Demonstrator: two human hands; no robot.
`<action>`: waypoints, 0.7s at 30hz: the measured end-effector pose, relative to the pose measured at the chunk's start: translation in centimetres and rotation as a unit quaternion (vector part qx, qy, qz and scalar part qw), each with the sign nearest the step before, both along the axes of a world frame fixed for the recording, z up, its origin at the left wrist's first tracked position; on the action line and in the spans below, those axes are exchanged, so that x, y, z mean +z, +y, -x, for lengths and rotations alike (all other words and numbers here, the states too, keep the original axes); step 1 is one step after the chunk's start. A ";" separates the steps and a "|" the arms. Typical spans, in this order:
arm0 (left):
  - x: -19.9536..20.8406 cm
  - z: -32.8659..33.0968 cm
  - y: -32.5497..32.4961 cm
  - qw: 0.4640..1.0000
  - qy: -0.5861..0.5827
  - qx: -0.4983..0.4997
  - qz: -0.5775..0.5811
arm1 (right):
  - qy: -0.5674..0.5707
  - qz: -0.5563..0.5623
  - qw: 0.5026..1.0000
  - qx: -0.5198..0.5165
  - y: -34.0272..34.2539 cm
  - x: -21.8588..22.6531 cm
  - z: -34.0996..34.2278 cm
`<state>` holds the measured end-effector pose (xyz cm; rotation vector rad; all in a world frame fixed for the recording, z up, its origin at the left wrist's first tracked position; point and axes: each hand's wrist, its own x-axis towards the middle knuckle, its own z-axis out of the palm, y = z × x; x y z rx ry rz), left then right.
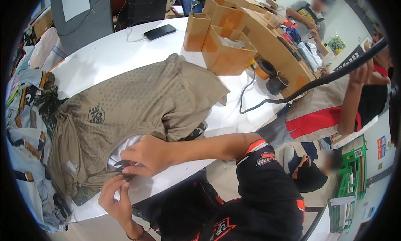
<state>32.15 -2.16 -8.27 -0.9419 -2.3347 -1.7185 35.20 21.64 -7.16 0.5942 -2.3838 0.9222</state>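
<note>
An olive-brown shirt [125,90] with a dotted pattern and a dark emblem lies spread on the white table [225,90]. White lining or fabric shows inside its opening. Over that opening, my right hand [146,155] is closed on a small dark tool that looks like thread snips [121,164]; the fingers partly cover it. Just below, at the shirt's near edge, my left hand [115,199] pinches a dark bit of the shirt between thumb and fingers. The two hands' fingertips nearly meet there.
Piled garments [29,128] line the left side. Toward the back are a black phone [160,31] with a cable and open cardboard boxes [229,51]. Spools [265,69] stand beside a black hose [300,95]. One person [330,107] stands close on the right; others are farther off.
</note>
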 end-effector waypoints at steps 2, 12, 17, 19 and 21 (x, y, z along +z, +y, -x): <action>-0.3 0.1 0.3 1.000 -0.001 -0.001 -0.010 | -0.017 -0.023 0.999 -0.018 -0.2 -0.1 -0.3; -1.0 1.0 -0.3 0.998 -0.039 -0.014 -0.039 | -0.045 -0.097 0.994 -0.007 0.4 -0.4 -0.5; -1.5 1.4 -0.3 0.989 -0.108 -0.030 -0.095 | -0.054 -0.108 0.993 0.014 0.7 -0.4 -0.8; -1.7 1.4 -0.3 0.990 -0.101 -0.032 -0.098 | -0.061 -0.119 0.991 0.011 0.7 -0.1 -0.9; -1.8 1.5 -0.2 0.994 -0.061 -0.038 -0.085 | -0.060 -0.128 0.990 0.005 0.6 -0.4 -0.7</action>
